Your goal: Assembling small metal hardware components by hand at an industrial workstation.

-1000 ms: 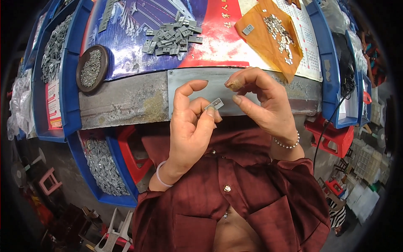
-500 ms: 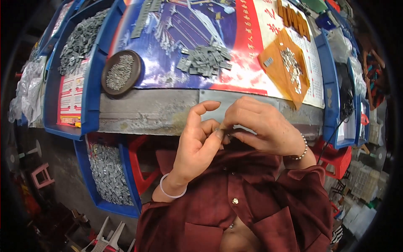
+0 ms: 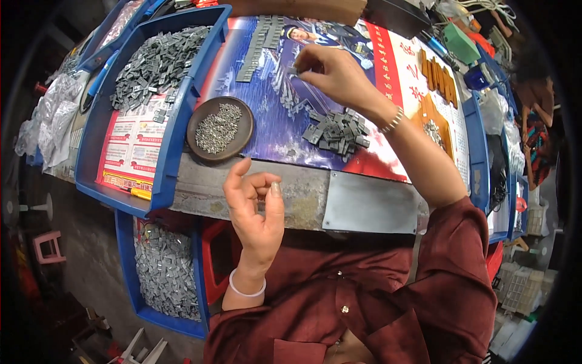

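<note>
My right hand (image 3: 333, 73) reaches over the poster-covered bench, thumb and forefinger pinched on what looks like a small grey piece (image 3: 293, 71). Just left of it are lined-up rows of grey pieces (image 3: 250, 64). Below that hand lies a loose pile of grey pieces (image 3: 339, 134). My left hand (image 3: 254, 209) is held up in front of the bench edge, its fingers loosely bent and apart, with nothing visible in it. Beyond its fingertips, a round dark dish (image 3: 195, 141) holds many tiny metal parts (image 3: 218, 128).
A blue tray (image 3: 162, 182) of grey pieces stands at the left, another blue bin (image 3: 126, 267) below it. A flat metal plate (image 3: 371, 205) lies at the bench's front edge. Orange paper (image 3: 445, 118) with small metal parts and brown strips (image 3: 438, 79) sit at the right.
My hands, earlier together at the bench edge, have parted. The right has moved forward over the poster beside the rows; the left has stayed near the edge, its fingers apart. The view has shifted.
</note>
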Available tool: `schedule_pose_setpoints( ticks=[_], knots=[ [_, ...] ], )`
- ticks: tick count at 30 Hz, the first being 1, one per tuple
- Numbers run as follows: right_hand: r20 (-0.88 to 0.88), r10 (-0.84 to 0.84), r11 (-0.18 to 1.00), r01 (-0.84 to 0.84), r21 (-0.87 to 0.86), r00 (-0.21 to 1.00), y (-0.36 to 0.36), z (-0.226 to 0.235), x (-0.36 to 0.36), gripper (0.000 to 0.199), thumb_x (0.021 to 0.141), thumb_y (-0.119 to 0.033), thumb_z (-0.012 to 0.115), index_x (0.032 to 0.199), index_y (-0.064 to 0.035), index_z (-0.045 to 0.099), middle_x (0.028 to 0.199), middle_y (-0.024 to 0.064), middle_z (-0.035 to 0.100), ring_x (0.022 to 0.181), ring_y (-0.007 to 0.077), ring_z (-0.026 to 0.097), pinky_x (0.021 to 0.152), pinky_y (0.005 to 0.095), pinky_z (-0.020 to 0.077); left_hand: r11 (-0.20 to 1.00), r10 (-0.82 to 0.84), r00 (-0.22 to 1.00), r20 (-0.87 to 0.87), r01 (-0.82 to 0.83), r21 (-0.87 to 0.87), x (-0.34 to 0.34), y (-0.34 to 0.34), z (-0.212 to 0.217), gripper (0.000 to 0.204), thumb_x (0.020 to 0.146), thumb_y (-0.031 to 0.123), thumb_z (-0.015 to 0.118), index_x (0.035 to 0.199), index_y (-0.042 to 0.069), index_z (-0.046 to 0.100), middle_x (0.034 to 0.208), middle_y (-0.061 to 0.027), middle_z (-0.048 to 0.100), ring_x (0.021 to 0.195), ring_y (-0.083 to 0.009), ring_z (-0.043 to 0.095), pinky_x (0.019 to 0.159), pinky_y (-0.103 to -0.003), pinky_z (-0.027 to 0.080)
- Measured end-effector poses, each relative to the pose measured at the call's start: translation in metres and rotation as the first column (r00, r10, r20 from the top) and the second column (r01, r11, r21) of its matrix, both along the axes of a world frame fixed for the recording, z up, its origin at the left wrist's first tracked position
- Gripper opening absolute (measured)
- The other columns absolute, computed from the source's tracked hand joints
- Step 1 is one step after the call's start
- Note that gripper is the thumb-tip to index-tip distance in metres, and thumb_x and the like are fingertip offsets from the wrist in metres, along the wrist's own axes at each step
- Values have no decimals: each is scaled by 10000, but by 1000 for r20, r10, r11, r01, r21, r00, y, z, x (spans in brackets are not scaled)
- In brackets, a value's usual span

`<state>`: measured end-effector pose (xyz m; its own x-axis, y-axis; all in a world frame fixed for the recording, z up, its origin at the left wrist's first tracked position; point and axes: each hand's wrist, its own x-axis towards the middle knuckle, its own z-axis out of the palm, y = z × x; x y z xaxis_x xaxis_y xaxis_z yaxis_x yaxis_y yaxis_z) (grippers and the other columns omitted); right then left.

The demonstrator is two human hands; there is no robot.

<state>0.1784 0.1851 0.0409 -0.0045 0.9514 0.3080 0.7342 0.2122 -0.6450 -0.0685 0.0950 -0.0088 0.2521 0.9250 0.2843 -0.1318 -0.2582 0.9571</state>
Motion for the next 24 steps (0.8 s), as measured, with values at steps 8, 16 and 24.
schedule_pose_setpoints(
  ticks=[8, 16, 24],
  knots=[
    [250, -154, 985, 127, 120, 956, 88, -54, 11, 199, 742, -49, 648, 911, 20, 570, 787, 170, 624, 754, 312, 621, 698, 377, 485, 974, 98, 991, -92, -77, 211, 2, 1, -22, 485, 816, -69, 577, 1251, -36, 364, 870, -114, 613, 672, -116, 562, 609, -223, 474],
    [353, -182, 981, 144, 132, 917, 104, -55, 12, 224, 753, -119, 661, 917, 11, 581, 815, 176, 638, 786, 324, 626, 708, 390, 484, 953, 104, 990, -90, -74, 295, 4, 4, -27, 467, 790, -97, 581, 1215, -38, 397, 827, -116, 618, 629, -129, 572, 566, -232, 487],
    [269, -225, 974, 224, 35, 937, 102, -54, 10, 206, 765, -122, 613, 947, -26, 604, 872, 187, 654, 877, 361, 615, 782, 443, 470, 943, 134, 986, -98, -96, 319, 6, 3, -29, 443, 787, -100, 586, 1193, -38, 421, 803, -110, 618, 604, -134, 570, 549, -235, 487]
  ],
)
